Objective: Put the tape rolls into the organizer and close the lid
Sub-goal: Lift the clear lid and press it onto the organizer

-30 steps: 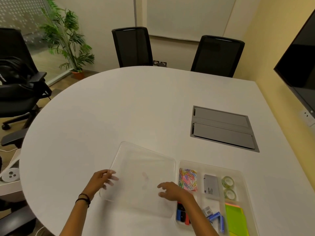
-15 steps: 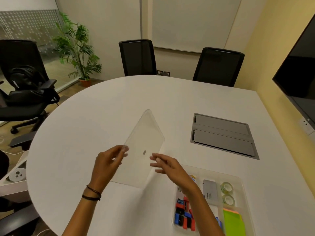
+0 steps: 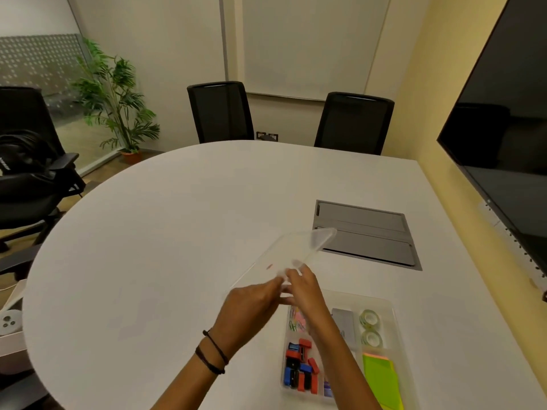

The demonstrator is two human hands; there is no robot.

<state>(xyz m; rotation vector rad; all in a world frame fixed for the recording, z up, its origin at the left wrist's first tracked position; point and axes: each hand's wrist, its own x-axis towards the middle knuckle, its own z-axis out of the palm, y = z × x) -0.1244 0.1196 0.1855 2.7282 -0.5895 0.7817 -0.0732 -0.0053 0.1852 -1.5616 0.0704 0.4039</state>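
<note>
Both hands, left hand [image 3: 251, 303] and right hand [image 3: 305, 288], grip the clear lid [image 3: 299, 250], tilted above the desk [image 3: 177, 232]. Two tape rolls [image 3: 368, 327] sit in the open organizer's [image 3: 390, 315] far right compartment.

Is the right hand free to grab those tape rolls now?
Probably not: the right hand and left hand both hold the clear lid. The tape rolls lie uncovered in the organizer.

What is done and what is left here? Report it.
Done: both tape rolls already sit in the organizer, in its far right compartment. In hand: the clear lid is off the table, tilted, gripped by the left hand and right hand. Left: lowering the lid onto the organizer and closing it.
</note>
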